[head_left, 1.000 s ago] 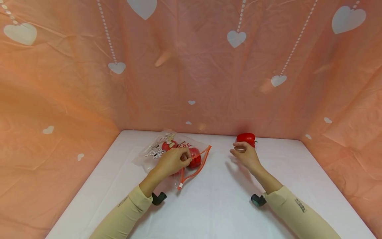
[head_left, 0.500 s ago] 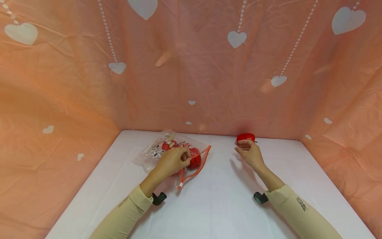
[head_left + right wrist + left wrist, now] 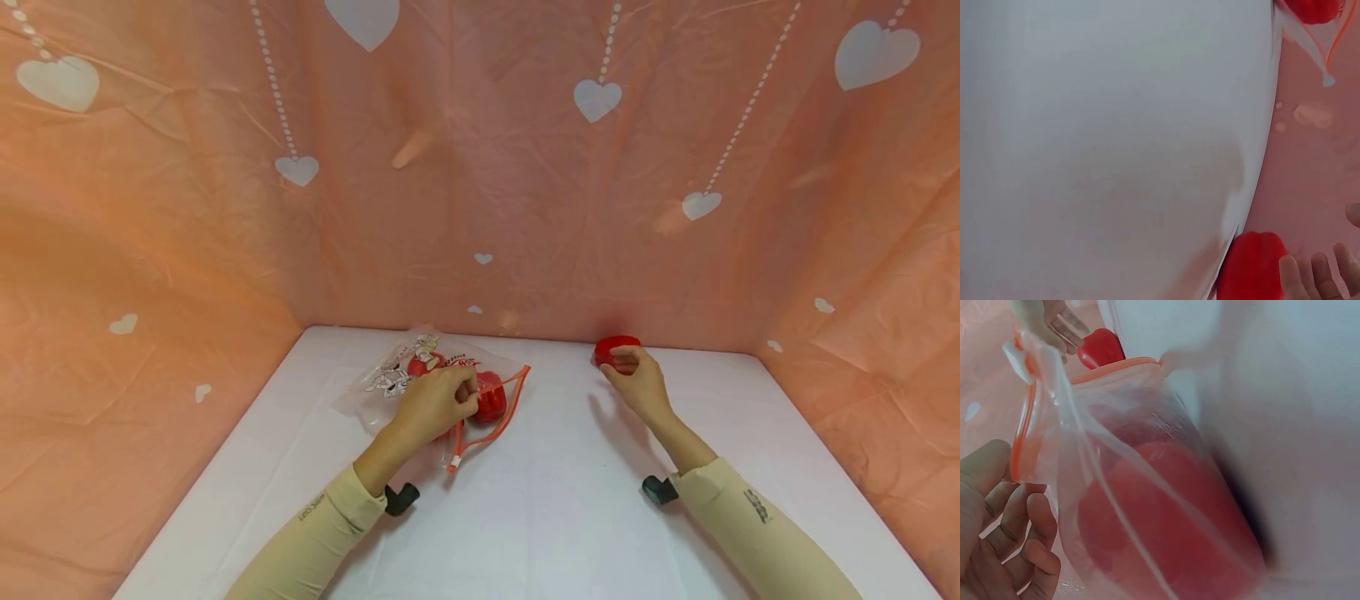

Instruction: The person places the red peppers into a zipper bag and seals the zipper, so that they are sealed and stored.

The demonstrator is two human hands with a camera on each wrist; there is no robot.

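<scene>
A clear zip bag (image 3: 390, 379) with printed cartoon figures and an orange zip edge lies left of middle. Through its plastic shows a red bell pepper (image 3: 491, 402), with another red round thing (image 3: 422, 363) deeper in. My left hand (image 3: 435, 402) pinches the zip edge, holding the mouth apart; the left wrist view shows its fingers (image 3: 1041, 515) curled by the orange strip. At the back right is a second red bell pepper (image 3: 606, 348). My right hand (image 3: 641, 390) reaches to its near side, thumb and fingers spread, fingertips right at the pepper in the right wrist view (image 3: 1322, 278).
The white tabletop (image 3: 525, 517) ends at a peach cloth wall (image 3: 525, 208) with white hearts, close behind the pepper and the bag. More cloth rises on both sides. Dark wrist-worn mounts (image 3: 401, 498) jut from the cuffs just above the table.
My right hand has shifted rightward to the loose pepper and now overlaps its front. My left hand stays on the bag's edge, almost still; neither the bag nor the pepper has visibly moved.
</scene>
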